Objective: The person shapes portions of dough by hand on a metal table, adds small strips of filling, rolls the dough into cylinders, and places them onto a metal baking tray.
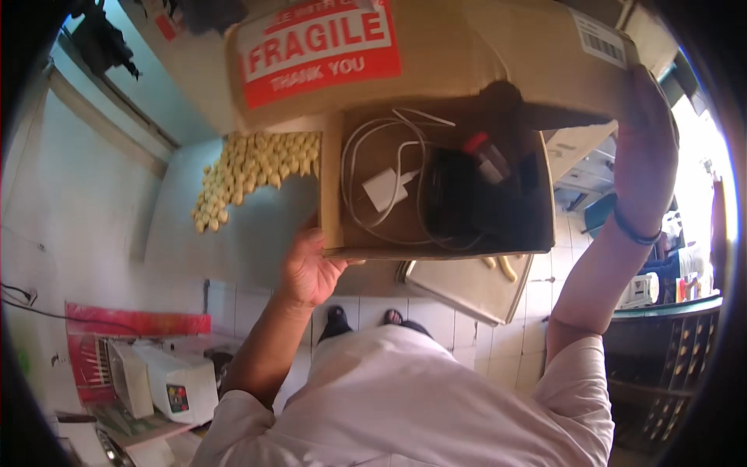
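Two hands held an open box (436, 233). Left hand (311, 268) gripped its near-left corner; right hand (646, 132) grasped the raised flap (498, 47). Cables (373, 167) and a charger (385, 188) lay inside.

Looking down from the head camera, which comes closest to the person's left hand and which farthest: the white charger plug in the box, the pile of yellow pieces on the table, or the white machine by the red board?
From the left hand, which grips the cardboard box at its lower left corner:
1. White charger plug, inside the box, up and to the right.
2. Pile of yellow pieces, on the grey table beyond the box's left wall.
3. White machine, low at the left, by the red board.
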{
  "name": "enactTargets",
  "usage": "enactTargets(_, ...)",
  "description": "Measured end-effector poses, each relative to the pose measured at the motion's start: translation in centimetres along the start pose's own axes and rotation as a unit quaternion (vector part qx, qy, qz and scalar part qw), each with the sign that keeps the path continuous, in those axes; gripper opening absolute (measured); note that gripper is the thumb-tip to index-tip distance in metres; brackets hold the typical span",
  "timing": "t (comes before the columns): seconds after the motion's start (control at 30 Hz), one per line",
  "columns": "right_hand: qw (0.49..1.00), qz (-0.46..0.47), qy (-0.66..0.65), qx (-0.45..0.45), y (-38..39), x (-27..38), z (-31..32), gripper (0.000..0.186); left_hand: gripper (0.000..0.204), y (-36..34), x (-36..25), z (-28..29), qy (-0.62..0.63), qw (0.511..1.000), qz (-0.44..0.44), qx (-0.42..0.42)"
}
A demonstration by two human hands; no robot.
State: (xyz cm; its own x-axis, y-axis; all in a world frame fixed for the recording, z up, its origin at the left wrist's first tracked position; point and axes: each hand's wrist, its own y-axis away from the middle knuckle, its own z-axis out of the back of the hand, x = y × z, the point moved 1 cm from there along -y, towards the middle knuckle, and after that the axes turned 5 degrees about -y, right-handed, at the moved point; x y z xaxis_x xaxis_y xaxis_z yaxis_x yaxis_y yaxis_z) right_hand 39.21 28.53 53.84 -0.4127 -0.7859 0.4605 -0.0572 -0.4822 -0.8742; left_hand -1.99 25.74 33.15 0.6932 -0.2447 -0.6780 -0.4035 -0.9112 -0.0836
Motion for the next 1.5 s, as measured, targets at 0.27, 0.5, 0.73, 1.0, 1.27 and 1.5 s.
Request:
enactTargets(0.27, 0.938, -0.202, -0.279, 0.050, 6.7, -2.3, -11.2, 0.035, 0.063, 11.4, -2.0, 9.9, 0.000, 0.993, -0.047, -0.109)
enactTargets(0.5, 0.848, -0.427, -0.311, 0.055, 10.8, -4.5, -33.5, 0.039, 0.068, 22.4, -8.0, 18.5, -0.235, 0.945, -0.104, -0.204)
enactTargets(0.73, 0.733, -0.457, -0.435, 0.256, 13.2, -3.9, -53.8, 0.058, 0.072, 29.8, -12.6, 25.4, -0.131, 0.926, -0.092, -0.343)
enactTargets(1.0, 0.777, -0.063, -0.132, 0.613, 19.4, 8.3, -61.0, 0.065, 0.089, 34.1, -15.6, 30.9, -0.056, 0.890, -0.136, -0.431)
enactTargets(1.27, 0.723, 0.035, -0.054, 0.688, 22.9, 11.3, -66.5, 0.071, 0.102, 35.7, -19.6, 33.2, -0.088, 0.860, -0.184, -0.469)
enactTargets(1.5, 0.766, -0.082, -0.135, 0.624, 22.6, 9.6, -68.0, 0.077, 0.103, 36.9, -20.4, 34.3, -0.081, 0.851, -0.192, -0.482)
